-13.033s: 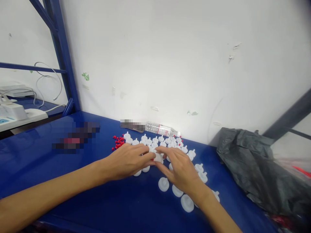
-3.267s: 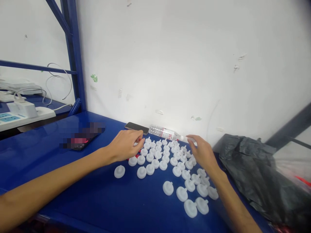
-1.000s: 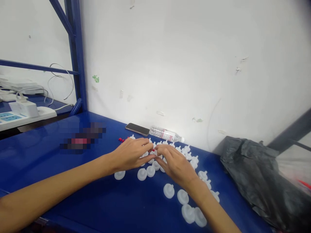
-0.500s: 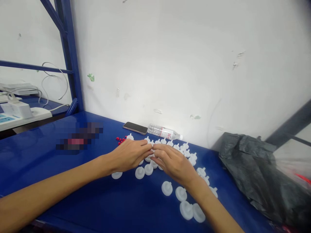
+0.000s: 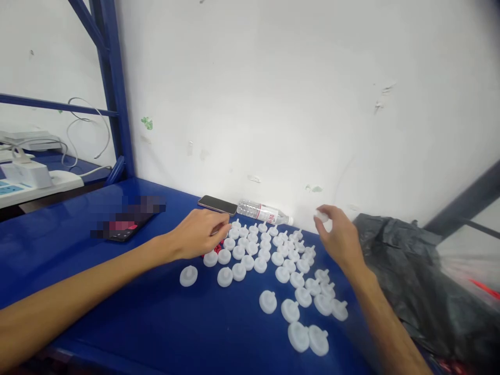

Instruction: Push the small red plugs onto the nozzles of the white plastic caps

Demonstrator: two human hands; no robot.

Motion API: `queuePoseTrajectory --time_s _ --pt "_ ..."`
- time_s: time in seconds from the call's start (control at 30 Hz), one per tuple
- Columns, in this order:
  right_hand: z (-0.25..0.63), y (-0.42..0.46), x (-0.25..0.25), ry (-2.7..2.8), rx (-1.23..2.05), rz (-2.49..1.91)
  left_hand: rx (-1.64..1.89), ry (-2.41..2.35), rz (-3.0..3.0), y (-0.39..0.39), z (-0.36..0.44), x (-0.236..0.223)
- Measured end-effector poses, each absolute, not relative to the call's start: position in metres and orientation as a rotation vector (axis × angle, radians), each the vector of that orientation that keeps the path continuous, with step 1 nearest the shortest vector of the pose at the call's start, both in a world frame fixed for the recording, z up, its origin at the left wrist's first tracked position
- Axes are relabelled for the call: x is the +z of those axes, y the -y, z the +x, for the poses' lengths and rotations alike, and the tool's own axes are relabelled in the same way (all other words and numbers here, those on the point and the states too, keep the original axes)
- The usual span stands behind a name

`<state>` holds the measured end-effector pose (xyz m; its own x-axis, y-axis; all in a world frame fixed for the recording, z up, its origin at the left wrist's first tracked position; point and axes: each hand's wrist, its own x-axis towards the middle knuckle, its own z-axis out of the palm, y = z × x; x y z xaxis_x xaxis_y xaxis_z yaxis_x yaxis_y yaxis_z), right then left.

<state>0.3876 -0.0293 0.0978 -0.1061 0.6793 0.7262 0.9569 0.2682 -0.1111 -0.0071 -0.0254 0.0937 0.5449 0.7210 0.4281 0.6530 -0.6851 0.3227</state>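
Many round white plastic discs, each with a short stem, lie across the blue table; one white disc is near the middle of the group. My right hand is raised at the right, pinching another white disc between thumb and fingers. At the left edge of the group, my left hand hovers low with its fingers curled together. Small red pieces show just beneath its fingertips, partly hidden. Whatever those fingers hold, if anything, cannot be made out.
A phone and a clear water bottle lie along the wall. A dark phone, partly pixelated, is on the left. At the right sits a black plastic bag. A white power strip stands beyond the frame post.
My hands were together over the discs and have parted. The right hand moved right and up with a white disc. The left drew back left to the red pieces.
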Motion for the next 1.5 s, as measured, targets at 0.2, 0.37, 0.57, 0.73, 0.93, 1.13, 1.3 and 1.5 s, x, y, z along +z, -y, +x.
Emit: queuePoseTrajectory --time_s 0.2,0.37,0.57,0.73,0.93,1.13,1.3,1.5 --pt "0.42 0.012 0.068 1.904 -0.327 -1.78 0.55 -1.176 2.774 0.017 -0.011 0.08" --pt "0.429 0.007 0.056 1.989 -0.143 -1.907 0.454 -1.207 2.79 0.017 -0.013 0.079" --pt "0.427 0.009 0.059 2.046 -0.045 -1.89 0.491 -1.229 2.77 0.014 -0.013 0.08" --pt "0.427 0.008 0.059 2.064 -0.025 -1.854 0.703 -1.375 2.652 0.006 -0.015 0.081" --pt "0.447 0.005 0.053 2.011 -0.049 -1.876 0.939 -1.61 2.368 -0.011 -0.029 0.076" --pt "0.467 0.007 0.046 1.945 -0.064 -1.973 1.089 -1.588 2.068 -0.041 -0.043 0.056" --pt "0.475 0.006 0.041 1.833 -0.052 -2.166 1.176 -1.543 1.785 -0.069 -0.051 0.035" --pt "0.466 0.006 0.037 1.809 0.007 -2.303 1.24 -1.406 1.531 -0.085 -0.056 0.027"
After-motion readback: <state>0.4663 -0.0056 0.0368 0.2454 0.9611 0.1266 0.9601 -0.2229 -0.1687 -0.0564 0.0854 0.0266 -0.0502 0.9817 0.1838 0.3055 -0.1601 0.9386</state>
